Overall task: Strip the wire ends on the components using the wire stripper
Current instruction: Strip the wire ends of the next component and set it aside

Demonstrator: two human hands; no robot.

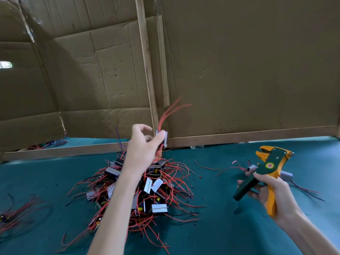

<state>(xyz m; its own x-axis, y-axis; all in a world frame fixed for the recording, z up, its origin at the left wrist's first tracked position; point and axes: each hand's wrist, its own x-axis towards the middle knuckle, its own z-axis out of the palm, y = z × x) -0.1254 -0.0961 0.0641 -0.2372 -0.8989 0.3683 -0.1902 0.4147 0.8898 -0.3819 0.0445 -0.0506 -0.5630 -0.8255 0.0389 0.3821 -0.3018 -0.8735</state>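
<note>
- Left hand [145, 144] is high over the heap [145, 186], fingertips pinching one component [162, 137]. Its red wires [170, 112] fan upward, probably to hang free of the tangle and show their ends.
- Right hand [272, 194] is curled round the wire stripper [265, 168] handles, which are spread. The tool is low over the green table [220, 227], apparently ready.
- Loose components [251, 168] lie just beyond the stripper, apart from the heap, seemingly a separate lot.

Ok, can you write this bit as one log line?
left hand: holds component above pile | right hand: grips wire stripper | wires: not in wire stripper
</note>
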